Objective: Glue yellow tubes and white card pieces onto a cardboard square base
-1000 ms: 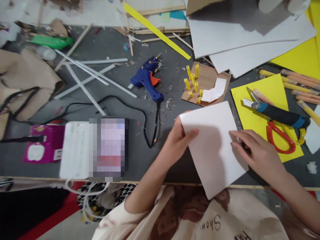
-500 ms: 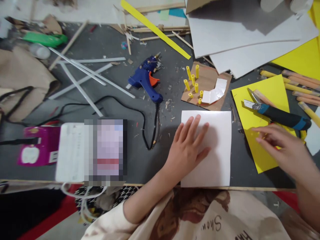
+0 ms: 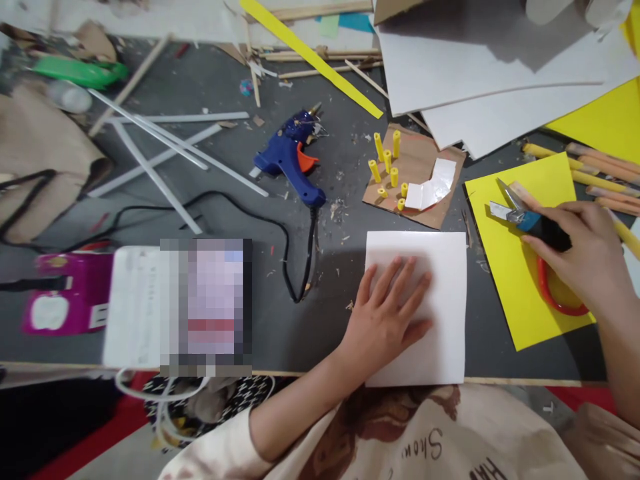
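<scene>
On the white sheet (image 3: 445, 293) at the table's front edge, my left hand (image 3: 387, 307) lies flat with its fingers spread. To the right, the fingers of my right hand (image 3: 585, 247) are closed round the black-and-blue handle of a utility knife (image 3: 533, 223). Its silver front end points left over a yellow sheet (image 3: 505, 280). A pair of scissors with a red handle (image 3: 564, 309) lies on that sheet, partly hidden beneath the knife and my right hand.
Beyond the white sheet, a piece of cardboard (image 3: 373, 197) carries several upright yellow tubes and a bent white strip. A blue glue gun (image 3: 293, 160) with its black cord lies left of it. Further left are several glue sticks (image 3: 165, 183) and a phone (image 3: 215, 300). White boards (image 3: 480, 107) lie at the back right.
My right hand has moved up and right and taken hold of the knife, uncovering the red scissors handle. The white sheet and my left hand have shifted slightly toward me.
</scene>
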`<state>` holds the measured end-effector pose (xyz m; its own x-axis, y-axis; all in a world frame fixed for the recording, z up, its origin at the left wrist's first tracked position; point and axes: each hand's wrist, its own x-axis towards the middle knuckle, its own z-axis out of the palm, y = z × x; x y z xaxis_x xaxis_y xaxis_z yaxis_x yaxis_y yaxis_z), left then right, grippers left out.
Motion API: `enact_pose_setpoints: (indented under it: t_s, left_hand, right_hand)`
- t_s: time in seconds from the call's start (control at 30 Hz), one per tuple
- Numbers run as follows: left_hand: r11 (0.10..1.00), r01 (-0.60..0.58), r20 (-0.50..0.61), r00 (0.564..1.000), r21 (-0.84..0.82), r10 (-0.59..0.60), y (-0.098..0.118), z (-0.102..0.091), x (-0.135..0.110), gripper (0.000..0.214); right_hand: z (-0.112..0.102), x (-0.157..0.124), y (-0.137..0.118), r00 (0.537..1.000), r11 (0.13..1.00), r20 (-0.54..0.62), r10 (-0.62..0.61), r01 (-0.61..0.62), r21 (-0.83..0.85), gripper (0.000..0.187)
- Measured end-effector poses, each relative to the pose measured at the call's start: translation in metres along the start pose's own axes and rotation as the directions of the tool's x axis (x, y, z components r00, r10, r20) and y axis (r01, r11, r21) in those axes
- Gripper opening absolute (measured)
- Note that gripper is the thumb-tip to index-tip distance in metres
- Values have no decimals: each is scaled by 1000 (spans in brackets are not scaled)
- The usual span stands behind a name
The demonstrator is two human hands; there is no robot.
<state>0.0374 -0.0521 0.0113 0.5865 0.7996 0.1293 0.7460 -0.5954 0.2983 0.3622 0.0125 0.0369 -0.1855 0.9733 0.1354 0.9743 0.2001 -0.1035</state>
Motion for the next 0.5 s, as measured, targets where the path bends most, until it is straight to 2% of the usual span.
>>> enact_pose_setpoints:
  t_s: [0.07,0.17,0.23,0.27,0.33,0.4,0.5]
  left_hand:
    - [1000,-12,-6,1000,3,12,0,0,-1,54]
    - [1000,-19,-19,1000,12,20,-1,0,-2,53]
    - [1000,-25,-33,999,12,25,-1,0,-2,51]
    - [999,-32,-38,999,10,32,-1,0,-2,50]
    - [999,-50,-41,998,9,50,-1,0,-2,48]
    - [998,-64,-40,997,14,65,-1,0,-2,49]
    - [997,-69,-36,997,23,69,-1,1,-3,51]
  right_hand:
    - [-3,-1,-2,1000,999,11,28,-28,29,48]
    - [-21,-7,-14,998,996,20,58,-59,70,48]
    - [-33,-11,-25,1000,996,-10,18,-18,85,47]
    - [-37,-12,-30,1000,992,14,-8,6,124,44]
    - [-42,-12,-42,992,962,93,-87,59,268,40]
    - [-40,-7,-55,964,905,198,-179,82,417,39]
    - [-30,11,-76,879,864,376,-294,77,497,40]
